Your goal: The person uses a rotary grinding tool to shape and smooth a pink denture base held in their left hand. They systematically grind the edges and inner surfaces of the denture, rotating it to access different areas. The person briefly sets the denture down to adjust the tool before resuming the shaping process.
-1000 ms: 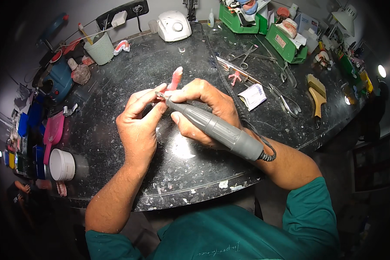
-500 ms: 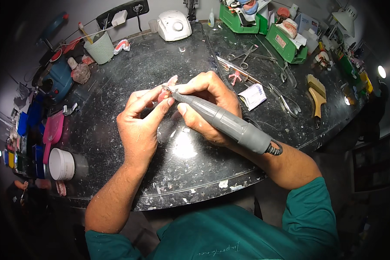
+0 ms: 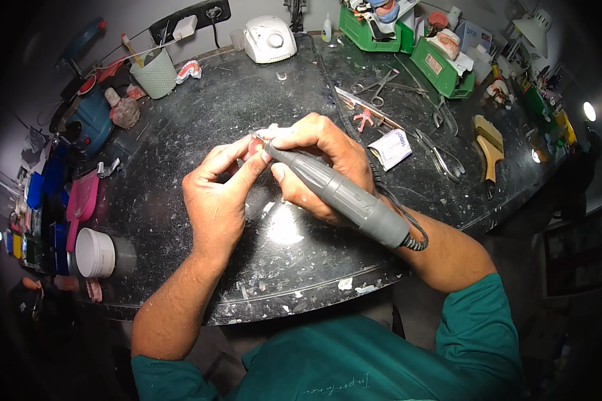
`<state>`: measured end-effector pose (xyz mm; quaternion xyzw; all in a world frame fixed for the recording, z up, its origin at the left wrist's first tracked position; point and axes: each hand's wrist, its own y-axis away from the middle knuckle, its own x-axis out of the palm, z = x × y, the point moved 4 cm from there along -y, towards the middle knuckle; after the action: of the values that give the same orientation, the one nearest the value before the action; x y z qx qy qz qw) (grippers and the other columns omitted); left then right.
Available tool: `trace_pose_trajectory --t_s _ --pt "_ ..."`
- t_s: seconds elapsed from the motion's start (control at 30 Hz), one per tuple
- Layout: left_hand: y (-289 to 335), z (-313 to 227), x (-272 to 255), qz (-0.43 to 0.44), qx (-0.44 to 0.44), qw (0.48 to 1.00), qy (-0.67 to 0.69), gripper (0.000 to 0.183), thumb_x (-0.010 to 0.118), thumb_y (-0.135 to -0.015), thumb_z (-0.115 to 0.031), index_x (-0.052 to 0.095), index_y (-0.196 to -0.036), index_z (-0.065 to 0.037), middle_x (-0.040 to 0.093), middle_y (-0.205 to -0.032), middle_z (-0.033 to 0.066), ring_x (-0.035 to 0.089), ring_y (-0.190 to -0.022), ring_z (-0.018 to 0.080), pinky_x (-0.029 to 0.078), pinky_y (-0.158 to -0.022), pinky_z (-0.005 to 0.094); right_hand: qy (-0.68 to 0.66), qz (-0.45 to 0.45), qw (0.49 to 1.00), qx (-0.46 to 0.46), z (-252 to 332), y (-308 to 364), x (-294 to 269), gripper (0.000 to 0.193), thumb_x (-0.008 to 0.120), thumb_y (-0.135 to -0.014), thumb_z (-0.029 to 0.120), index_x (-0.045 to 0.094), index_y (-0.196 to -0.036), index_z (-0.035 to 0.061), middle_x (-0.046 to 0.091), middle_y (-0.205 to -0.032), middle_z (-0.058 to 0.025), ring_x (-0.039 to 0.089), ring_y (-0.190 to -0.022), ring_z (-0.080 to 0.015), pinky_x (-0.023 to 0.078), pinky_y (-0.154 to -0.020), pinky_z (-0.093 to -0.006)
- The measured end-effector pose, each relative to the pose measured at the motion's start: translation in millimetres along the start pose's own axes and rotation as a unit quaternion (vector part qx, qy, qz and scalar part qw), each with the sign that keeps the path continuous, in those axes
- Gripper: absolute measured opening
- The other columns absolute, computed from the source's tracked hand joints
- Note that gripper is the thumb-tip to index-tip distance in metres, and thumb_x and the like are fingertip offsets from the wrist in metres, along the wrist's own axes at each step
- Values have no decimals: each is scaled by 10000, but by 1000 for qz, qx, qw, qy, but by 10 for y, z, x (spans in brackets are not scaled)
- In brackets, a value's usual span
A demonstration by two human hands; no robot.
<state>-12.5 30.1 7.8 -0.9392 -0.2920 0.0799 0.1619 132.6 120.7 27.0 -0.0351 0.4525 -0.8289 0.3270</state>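
Note:
My left hand (image 3: 219,184) pinches a small pink denture piece (image 3: 255,145) between thumb and fingertips, above the dark worktop. Most of the piece is hidden by the fingers. Wrapped round a grey rotary handpiece (image 3: 338,190), my right hand (image 3: 324,150) holds it slanted, its tip touching or very close to the pink piece. A coiled black cord leaves the handpiece's rear end by my right forearm. The fingertips of both hands meet around the piece.
The black worktop (image 3: 180,134) carries a white control box (image 3: 269,40) at the back. Green bins (image 3: 441,70), scissors (image 3: 381,87), pliers (image 3: 441,155), a folded banknote (image 3: 390,148) and a brush (image 3: 489,150) lie right. A white tub (image 3: 95,253) and pink dustpan (image 3: 82,200) stand left.
The handpiece's rear end has swung slightly down and toward me. The pink piece has turned in my left fingers, so less of it shows above them.

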Motion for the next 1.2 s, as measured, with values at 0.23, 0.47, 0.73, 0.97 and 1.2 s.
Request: trace_pose_trajectory --t_s 0.23,0.47,0.73,0.97,1.2 --pt "13 -15 11 -5 -17 1000 5 235 729 -885 -42 732 -1117 -4 699 -935 21 579 -799 47 472 -724 205 8 2 1000 -11 1 0 13 313 728 -795 17 633 -1092 35 689 -1111 -186 683 -889 -198 548 -788 -323" --pt "0 38 -10 -1 -22 1000 21 200 721 -895 -45 717 -1088 9 707 -956 41 622 -846 64 493 -756 218 16 9 1000 -21 51 -31 20 317 774 -749 40 618 -1025 23 662 -985 -136 697 -942 -260 559 -833 -360" --pt "-63 137 -23 -4 -90 975 202 142 697 -938 -124 615 -1009 -32 728 -950 106 699 -886 146 541 -787 267 0 -30 999 25 7 5 -17 313 792 -762 46 621 -1022 20 661 -966 -126 705 -916 -218 564 -814 -335" --pt "-68 91 45 19 -69 966 247 181 642 -965 -91 598 -1106 12 721 -1001 128 694 -956 181 539 -903 323 -23 -59 998 -6 -30 6 10 336 798 -773 40 612 -1052 23 658 -956 -107 697 -858 -206 568 -772 -319" --pt "-56 36 73 59 -19 977 206 219 574 -995 -73 566 -1182 41 681 -1113 142 674 -1020 176 510 -967 320 26 -27 998 -57 3 -80 -60 323 763 -868 160 640 -1125 6 676 -1042 -120 638 -950 -216 517 -854 -329"
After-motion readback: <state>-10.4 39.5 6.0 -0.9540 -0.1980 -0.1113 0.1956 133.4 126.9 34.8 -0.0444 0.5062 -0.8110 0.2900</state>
